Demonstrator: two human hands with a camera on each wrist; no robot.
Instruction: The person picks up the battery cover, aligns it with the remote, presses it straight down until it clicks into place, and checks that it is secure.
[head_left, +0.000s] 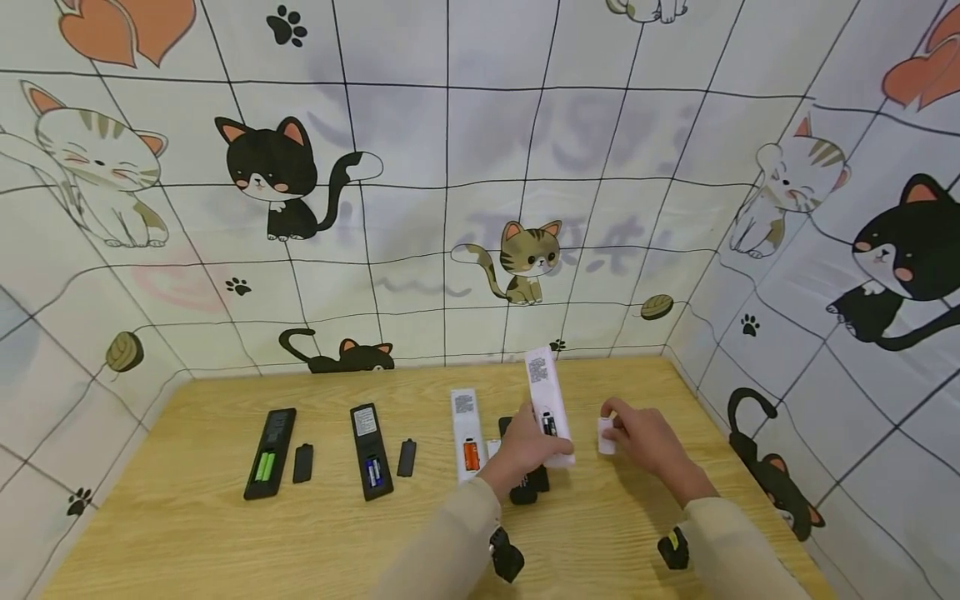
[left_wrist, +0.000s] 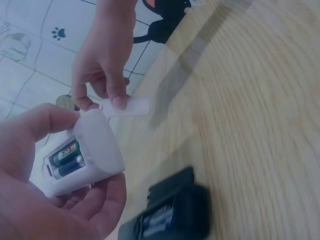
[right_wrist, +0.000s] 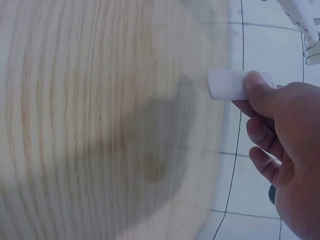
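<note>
My left hand (head_left: 522,443) grips a white remote control (head_left: 545,387) above the table, its back turned up. Two batteries (left_wrist: 68,159) show in its uncovered compartment in the left wrist view. Off to the right, my right hand (head_left: 651,439) pinches a small white battery cover (right_wrist: 227,85) between thumb and fingers, apart from the remote. Below the left hand lies a black remote (left_wrist: 175,216) with batteries showing, partly hidden by that hand in the head view. Just left of it rests another white remote (head_left: 465,425) with an orange battery in its compartment.
Farther left lie two black remotes, one with green batteries (head_left: 266,467) and one with blue batteries (head_left: 373,472). Beside each is a loose black cover, one left (head_left: 303,463) and one nearer the middle (head_left: 407,457). Cat-patterned cloth walls (head_left: 420,208) border the wooden table (head_left: 225,550).
</note>
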